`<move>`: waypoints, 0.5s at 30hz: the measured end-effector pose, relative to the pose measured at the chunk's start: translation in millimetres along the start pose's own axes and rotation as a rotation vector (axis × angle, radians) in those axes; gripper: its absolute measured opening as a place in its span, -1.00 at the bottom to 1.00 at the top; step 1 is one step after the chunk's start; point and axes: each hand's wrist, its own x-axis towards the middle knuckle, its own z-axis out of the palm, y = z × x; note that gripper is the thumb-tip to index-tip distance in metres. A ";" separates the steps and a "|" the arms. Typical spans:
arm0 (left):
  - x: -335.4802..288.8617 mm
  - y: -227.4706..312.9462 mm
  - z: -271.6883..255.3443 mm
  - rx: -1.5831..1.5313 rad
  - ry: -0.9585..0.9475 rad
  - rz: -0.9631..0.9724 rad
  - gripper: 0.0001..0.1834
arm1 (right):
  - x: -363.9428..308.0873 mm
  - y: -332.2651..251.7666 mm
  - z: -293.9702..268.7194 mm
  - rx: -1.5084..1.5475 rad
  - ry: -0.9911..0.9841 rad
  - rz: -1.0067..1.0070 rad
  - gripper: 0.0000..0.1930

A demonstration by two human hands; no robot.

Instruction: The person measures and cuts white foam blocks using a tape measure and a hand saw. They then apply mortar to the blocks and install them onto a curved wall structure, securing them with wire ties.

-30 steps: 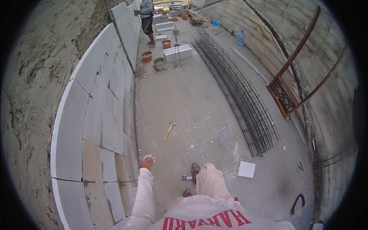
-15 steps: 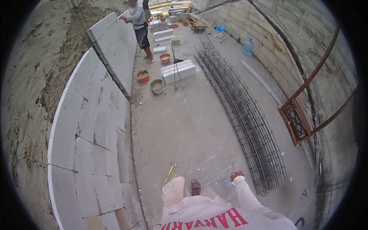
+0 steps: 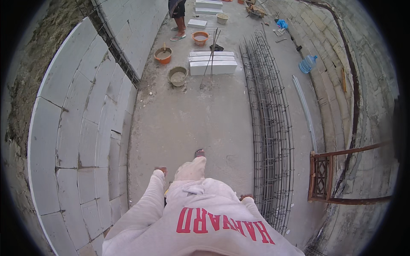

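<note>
My left hand [image 3: 161, 170] hangs low beside my left thigh, at the end of a long pale sleeve. Its fingers are too small and foreshortened to read. My right hand [image 3: 246, 197] shows only in part past the edge of my sweatshirt [image 3: 200, 239], near the long rebar cages [image 3: 271, 128]; its fingers are mostly hidden. Neither hand visibly touches an object. One sandalled foot [image 3: 199, 152] is forward on the grey concrete floor [image 3: 192, 115]. A sliver of yellow shows beside my left leg, mostly covered by my body.
A white block wall [image 3: 70, 141] runs along the left. Ahead stand a grey mortar bucket [image 3: 177, 77], orange basins [image 3: 163, 55], stacked white blocks [image 3: 213, 67] and upright rods [image 3: 212, 59]. A person [image 3: 178, 21] stands farther off. Right are metal channels [image 3: 305, 111], a water jug [image 3: 307, 64] and a rusty frame [image 3: 320, 177].
My view has shifted forward and turned toward the right. My left hand has come into sight. One foot has stepped ahead. The hammer and small clear bottle on the floor no longer show plainly.
</note>
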 end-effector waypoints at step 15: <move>50.7 450.3 159.3 -0.116 0.127 0.137 -0.84 | 113.2 -365.6 20.6 -0.191 -0.112 0.030 -0.88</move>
